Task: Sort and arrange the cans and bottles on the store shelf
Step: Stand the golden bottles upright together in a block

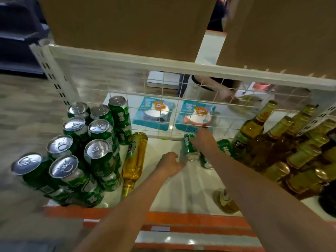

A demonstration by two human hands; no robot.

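A brown cardboard box (127,24) is seen at upper left, a second cardboard box (281,33) at upper right. Behind a white wire grid (116,84) at centre, two teal packets (154,115) are laid side by side. Wood-patterned flooring (21,115) is shown at left.

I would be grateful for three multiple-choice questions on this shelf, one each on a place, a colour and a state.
1. Where do the upright cans stand?
A) at the left end of the shelf
B) at its right end
C) on the cardboard box

2. What colour are their sides?
A) red
B) green
C) blue

3. How is the yellow bottle beside them placed?
A) upright
B) hanging from the mesh
C) lying on its side

Answers: 1 A, they cluster at the left end; 2 B, their sides are green under silver tops; 3 C, it lies flat on the shelf.
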